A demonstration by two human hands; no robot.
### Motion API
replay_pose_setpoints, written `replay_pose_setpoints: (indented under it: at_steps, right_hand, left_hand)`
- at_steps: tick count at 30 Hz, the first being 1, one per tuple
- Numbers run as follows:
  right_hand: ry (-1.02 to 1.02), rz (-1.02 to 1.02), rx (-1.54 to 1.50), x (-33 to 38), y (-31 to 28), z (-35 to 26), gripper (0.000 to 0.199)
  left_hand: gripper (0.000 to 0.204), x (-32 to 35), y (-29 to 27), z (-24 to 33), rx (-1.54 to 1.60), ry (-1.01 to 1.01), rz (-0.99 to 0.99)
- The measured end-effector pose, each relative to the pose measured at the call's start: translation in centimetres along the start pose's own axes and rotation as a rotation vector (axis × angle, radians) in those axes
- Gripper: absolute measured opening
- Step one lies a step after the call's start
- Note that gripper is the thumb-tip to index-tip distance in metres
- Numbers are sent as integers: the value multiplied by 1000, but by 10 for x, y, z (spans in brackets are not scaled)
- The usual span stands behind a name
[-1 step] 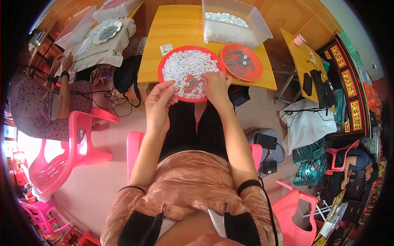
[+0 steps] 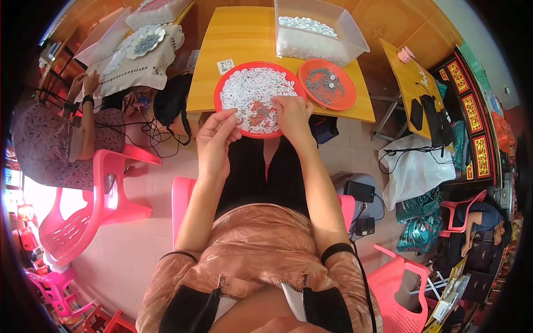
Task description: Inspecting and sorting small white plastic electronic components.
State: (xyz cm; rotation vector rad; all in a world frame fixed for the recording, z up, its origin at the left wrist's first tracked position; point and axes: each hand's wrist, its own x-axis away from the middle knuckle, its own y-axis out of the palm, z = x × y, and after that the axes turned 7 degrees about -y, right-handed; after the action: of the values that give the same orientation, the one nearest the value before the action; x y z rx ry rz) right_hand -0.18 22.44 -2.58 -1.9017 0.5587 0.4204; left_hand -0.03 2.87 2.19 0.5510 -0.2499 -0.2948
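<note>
A round red tray (image 2: 217,94) heaped with small white pieces sits at the near edge of a yellow table (image 2: 239,39). My left hand (image 2: 216,141) hovers at the tray's near-left rim, thumb and fingers pinched on a small white piece. My right hand (image 2: 291,116) rests on the tray's near side, fingers curled down into the pile and their tips hidden. To the right of the tray lies a smaller orange plate (image 2: 327,83) holding grey metal bits. Behind it stands a clear plastic bin (image 2: 316,30) of white pieces.
Another person (image 2: 50,144) sits at the left on a pink chair (image 2: 72,222), hands at a cloth-covered table (image 2: 139,61). A white bag (image 2: 411,166), a black box (image 2: 358,191) and a pink chair (image 2: 400,288) stand on the floor to my right.
</note>
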Motion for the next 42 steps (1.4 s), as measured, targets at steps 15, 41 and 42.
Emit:
replay_pose_setpoints:
  at_steps: [15, 41, 42]
  right_hand:
    - [88, 238, -333, 34, -34, -2, 13]
    - [217, 217, -401, 41, -27, 4, 18]
    - [216, 217, -412, 41, -27, 4, 18]
  left_hand:
    - [19, -1, -1, 7, 32, 25, 5]
    - [19, 2, 0, 7, 47, 34, -6]
    - [19, 2, 0, 7, 47, 33, -13]
